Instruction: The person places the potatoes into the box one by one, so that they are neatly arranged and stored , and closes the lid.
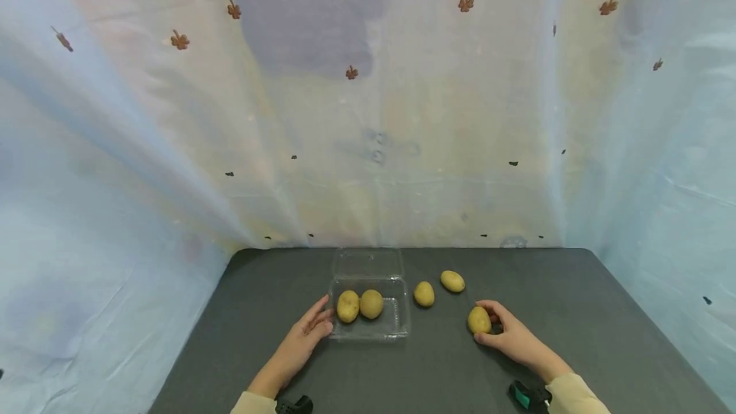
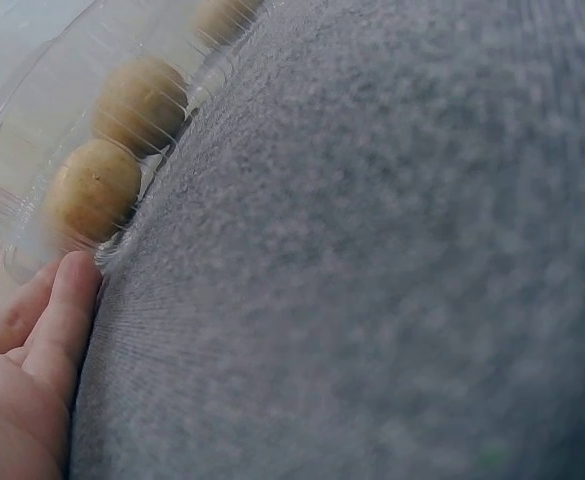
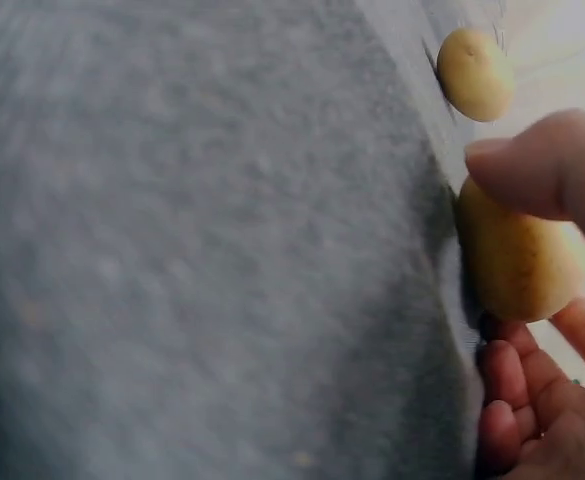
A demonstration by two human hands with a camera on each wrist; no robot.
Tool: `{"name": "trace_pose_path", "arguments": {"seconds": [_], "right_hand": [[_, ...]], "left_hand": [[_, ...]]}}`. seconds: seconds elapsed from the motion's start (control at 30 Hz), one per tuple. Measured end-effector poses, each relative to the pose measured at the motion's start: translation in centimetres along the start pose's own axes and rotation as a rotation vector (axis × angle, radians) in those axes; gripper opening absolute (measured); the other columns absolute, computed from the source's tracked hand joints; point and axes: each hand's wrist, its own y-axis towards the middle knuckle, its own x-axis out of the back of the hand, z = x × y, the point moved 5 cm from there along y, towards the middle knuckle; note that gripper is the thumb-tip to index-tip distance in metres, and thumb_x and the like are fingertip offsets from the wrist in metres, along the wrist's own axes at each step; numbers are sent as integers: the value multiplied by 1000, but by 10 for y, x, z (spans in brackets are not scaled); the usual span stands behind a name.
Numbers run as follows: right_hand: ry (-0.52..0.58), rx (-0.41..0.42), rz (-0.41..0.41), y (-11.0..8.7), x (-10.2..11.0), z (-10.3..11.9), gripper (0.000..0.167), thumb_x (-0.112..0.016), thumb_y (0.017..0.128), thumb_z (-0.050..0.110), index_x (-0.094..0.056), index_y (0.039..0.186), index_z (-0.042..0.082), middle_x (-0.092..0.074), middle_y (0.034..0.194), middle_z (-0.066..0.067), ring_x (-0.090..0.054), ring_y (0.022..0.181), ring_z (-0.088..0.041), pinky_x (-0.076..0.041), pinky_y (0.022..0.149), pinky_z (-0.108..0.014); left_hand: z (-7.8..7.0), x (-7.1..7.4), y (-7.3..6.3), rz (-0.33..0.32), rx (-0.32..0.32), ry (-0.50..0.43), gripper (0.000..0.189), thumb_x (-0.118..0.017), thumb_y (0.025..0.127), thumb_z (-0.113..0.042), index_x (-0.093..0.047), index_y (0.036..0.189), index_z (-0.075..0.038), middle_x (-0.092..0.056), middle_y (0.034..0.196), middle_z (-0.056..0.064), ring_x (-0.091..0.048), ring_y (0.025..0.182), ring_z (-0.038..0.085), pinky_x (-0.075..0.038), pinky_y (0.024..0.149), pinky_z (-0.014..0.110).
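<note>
A clear plastic clamshell box [image 1: 399, 315] lies with its lid folded back on the dark table. Two potatoes [image 1: 347, 306] sit side by side in its left part, and the left wrist view shows them through the wall. My left hand [image 1: 301, 339] touches the box's left side, its fingers fairly straight. To the right, my right hand [image 1: 508, 335] holds another potato [image 1: 479, 321] between thumb and fingers, low at the table surface. In the right wrist view, the thumb lies over one side of this potato [image 3: 517, 255] and the fingers are at the other.
Two loose potatoes, one [image 1: 424, 294] just right of the box and one [image 1: 452, 281] farther back, lie between the box and my right hand. The grey table [image 1: 276, 292] ends at a pale patterned curtain [image 1: 425, 114] behind and at both sides.
</note>
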Motion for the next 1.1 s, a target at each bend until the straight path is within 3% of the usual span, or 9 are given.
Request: {"name": "trace_pose_path", "arguments": {"seconds": [0.2, 0.4, 0.57, 1.1], "right_hand": [[-96, -17, -39, 4, 3, -2, 70, -79, 81, 35, -46, 135, 6, -54, 115, -7, -53, 96, -19, -48, 73, -31], [-144, -53, -85, 6, 4, 7, 69, -83, 77, 34, -50, 129, 3, -54, 101, -5, -53, 84, -17, -47, 66, -30], [-169, -47, -109, 7, 2, 14, 67, -83, 77, 34, -52, 127, 4, -54, 97, -4, -52, 81, -17, -45, 64, -30], [-203, 69, -212, 12, -7, 61, 66, -79, 82, 32, -47, 135, 9, -54, 119, -4, -56, 96, -16, -50, 79, -36]], "left_hand": [[0, -1, 2, 16, 1, -12, 65, -52, 101, -34, -18, 156, -26, -34, 151, 18, -33, 139, 31, -38, 107, 43], [-5, -4, 1, 12, -7, -13, 65, -52, 101, -33, -18, 156, -26, -35, 151, 18, -32, 139, 31, -37, 107, 42], [-1, -2, 1, 7, -6, -14, 65, -52, 101, -33, -18, 156, -27, -35, 151, 18, -33, 138, 31, -37, 107, 43], [5, 0, 5, 3, -16, 2, 62, -52, 102, -33, -20, 155, -28, -40, 148, 14, -37, 136, 30, -38, 106, 44]]}}
